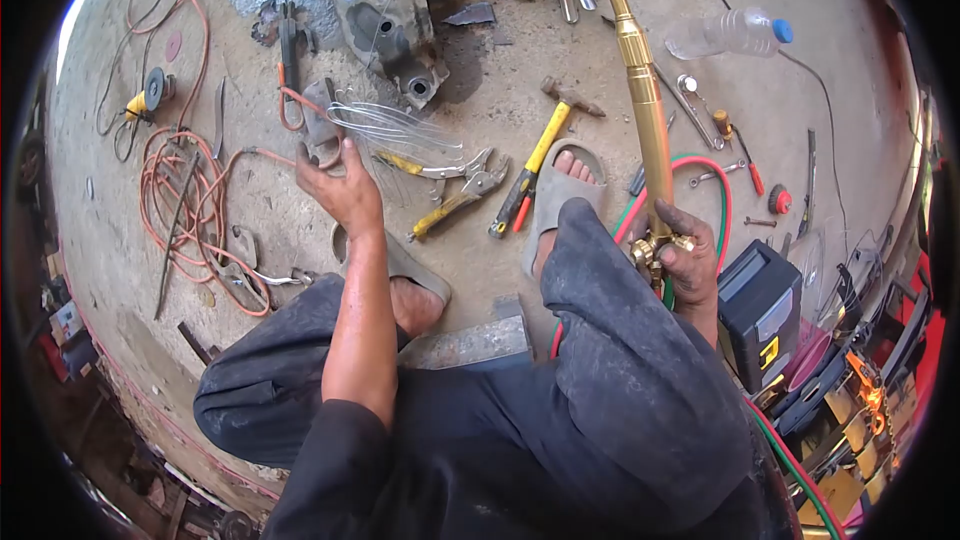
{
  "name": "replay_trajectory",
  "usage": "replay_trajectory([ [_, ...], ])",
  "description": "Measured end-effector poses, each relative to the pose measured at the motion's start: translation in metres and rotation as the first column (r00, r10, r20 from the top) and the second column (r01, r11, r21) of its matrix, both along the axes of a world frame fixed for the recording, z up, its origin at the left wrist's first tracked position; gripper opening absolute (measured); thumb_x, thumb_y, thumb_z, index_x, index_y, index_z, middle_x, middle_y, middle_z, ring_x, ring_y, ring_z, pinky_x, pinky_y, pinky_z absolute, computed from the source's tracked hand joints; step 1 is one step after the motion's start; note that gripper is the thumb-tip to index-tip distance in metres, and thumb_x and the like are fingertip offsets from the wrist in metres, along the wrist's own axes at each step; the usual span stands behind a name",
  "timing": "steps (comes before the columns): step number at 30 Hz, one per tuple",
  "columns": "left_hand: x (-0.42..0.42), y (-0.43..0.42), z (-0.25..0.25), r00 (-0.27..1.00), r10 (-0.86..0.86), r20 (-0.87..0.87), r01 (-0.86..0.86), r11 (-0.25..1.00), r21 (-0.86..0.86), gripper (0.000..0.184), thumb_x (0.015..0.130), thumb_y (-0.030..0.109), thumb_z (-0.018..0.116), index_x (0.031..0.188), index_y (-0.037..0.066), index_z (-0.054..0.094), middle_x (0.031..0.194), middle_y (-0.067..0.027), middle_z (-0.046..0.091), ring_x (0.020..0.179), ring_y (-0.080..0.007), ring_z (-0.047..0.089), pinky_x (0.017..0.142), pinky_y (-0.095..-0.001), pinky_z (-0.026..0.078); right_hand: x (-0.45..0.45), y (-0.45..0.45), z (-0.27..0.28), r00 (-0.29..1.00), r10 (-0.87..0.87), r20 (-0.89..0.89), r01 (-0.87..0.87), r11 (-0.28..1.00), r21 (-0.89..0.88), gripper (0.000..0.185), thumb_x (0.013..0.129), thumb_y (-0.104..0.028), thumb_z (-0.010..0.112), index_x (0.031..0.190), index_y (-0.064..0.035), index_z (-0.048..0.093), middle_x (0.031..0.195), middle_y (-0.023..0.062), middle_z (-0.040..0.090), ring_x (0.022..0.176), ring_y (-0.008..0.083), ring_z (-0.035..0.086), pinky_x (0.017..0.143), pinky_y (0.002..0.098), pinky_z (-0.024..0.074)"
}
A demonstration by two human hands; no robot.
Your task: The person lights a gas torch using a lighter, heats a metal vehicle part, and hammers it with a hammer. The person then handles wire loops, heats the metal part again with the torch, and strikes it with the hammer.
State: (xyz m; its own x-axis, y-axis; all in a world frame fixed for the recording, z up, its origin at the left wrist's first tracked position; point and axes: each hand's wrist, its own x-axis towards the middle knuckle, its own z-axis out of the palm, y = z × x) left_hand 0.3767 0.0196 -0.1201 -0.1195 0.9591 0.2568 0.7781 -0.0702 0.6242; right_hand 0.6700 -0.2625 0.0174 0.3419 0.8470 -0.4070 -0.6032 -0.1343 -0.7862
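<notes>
My right hand is wrapped round the valve end of a brass gas torch, which points up and away, with red and green hoses at its base. My left hand reaches over the floor with fingers apart and nothing held in them. Just beyond its fingertips are a bundle of thin wire rods and a grey clamp-like piece on an orange cable. Locking pliers with yellow parts and a yellow-handled hammer lie between my hands.
A rusty metal frame stands at the top. Coiled orange cable lies left. A plastic bottle, small tools, a red brush and a black case are on the right. A flat metal plate lies between my legs.
</notes>
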Motion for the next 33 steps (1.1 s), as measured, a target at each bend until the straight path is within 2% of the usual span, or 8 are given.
replay_trajectory([
  [3,0.034,-0.043,0.030,0.898,-0.406,0.169,0.437,0.865,-0.246,0.040,0.090,0.017,0.074,0.125,0.001,0.062,0.110,-0.0175,0.064,0.102,-0.0320,0.064,0.085,-0.0427,0.051,0.001,-0.001,0.004,0.998,0.038,0.046,-0.037,0.999,-0.023,0.060,0.084,-0.019,0.083,0.141,-0.0116,0.064,0.106,0.0159,0.069,0.082,0.0170,0.067,0.070,0.0279,0.0533],
  [7,0.086,-0.124,0.011,0.340,-0.940,-0.040,0.724,0.288,-0.626,0.046,0.093,0.017,0.059,0.137,0.007,0.055,0.095,-0.0142,0.068,0.086,-0.0293,0.071,0.073,-0.0446,0.056,-0.006,0.008,0.013,0.988,0.075,0.136,-0.070,0.997,-0.037,0.070,0.084,-0.022,0.083,0.148,-0.0120,0.056,0.106,0.0147,0.068,0.086,0.0170,0.066,0.075,0.0280,0.0524],
  [9,0.088,-0.149,-0.005,0.271,-0.937,-0.220,0.735,0.349,-0.581,0.044,0.094,0.015,0.054,0.137,0.006,0.055,0.095,-0.0126,0.065,0.082,-0.0275,0.069,0.070,-0.0428,0.055,-0.006,0.014,0.019,0.984,0.090,0.152,-0.088,0.996,-0.021,0.082,0.083,-0.025,0.083,0.155,-0.0138,0.047,0.107,0.0142,0.067,0.092,0.0177,0.066,0.080,0.0285,0.0519],
  [15,0.074,-0.141,-0.010,0.248,-0.965,-0.081,0.853,0.257,-0.454,0.039,0.089,0.011,0.057,0.129,0.009,0.057,0.103,-0.0140,0.060,0.089,-0.0304,0.066,0.078,-0.0426,0.053,-0.005,0.003,0.001,0.992,0.084,0.091,-0.087,0.996,0.033,0.064,0.087,-0.018,0.082,0.147,-0.0187,0.058,0.108,0.0149,0.069,0.093,0.0183,0.068,0.080,0.0301,0.0533],
  [17,0.074,-0.132,-0.006,0.318,-0.944,0.083,0.864,0.253,-0.436,0.043,0.085,0.006,0.062,0.128,0.011,0.058,0.107,-0.0150,0.060,0.090,-0.0348,0.065,0.080,-0.0426,0.053,-0.002,0.006,0.000,0.988,0.110,0.106,-0.119,0.990,0.079,0.060,0.088,-0.017,0.082,0.144,-0.0194,0.062,0.107,0.0149,0.071,0.091,0.0183,0.068,0.080,0.0305,0.0538],
  [22,0.118,-0.051,0.020,0.670,-0.600,0.436,0.712,0.686,-0.150,0.050,0.086,0.000,0.060,0.135,0.008,0.055,0.111,-0.0128,0.063,0.085,-0.0209,0.064,0.075,-0.0371,0.054,-0.005,0.010,0.002,0.979,0.141,0.146,-0.153,0.985,0.076,0.058,0.086,-0.014,0.082,0.141,-0.0157,0.064,0.105,0.0154,0.071,0.091,0.0189,0.068,0.080,0.0310,0.0542],
  [25,0.154,0.032,0.097,0.517,-0.108,0.849,0.638,0.710,-0.298,0.049,0.087,0.000,0.058,0.135,0.000,0.054,0.104,-0.0100,0.061,0.071,-0.0105,0.058,0.057,-0.0261,0.049,-0.005,0.018,0.006,0.968,0.167,0.190,-0.183,0.980,0.072,0.055,0.087,-0.009,0.080,0.139,-0.0117,0.065,0.105,0.0153,0.071,0.092,0.0192,0.068,0.081,0.0314,0.0543],
  [33,0.197,0.102,0.145,0.127,0.155,0.980,0.737,0.646,-0.198,0.039,0.105,0.035,0.052,0.118,0.000,0.063,0.068,0.0013,0.049,0.047,-0.0095,0.037,0.045,-0.0254,0.031,-0.004,0.020,0.007,0.962,0.187,0.201,-0.194,0.981,0.015,0.054,0.086,0.000,0.075,0.138,-0.0078,0.065,0.104,0.0144,0.071,0.091,0.0196,0.068,0.081,0.0326,0.0545],
])
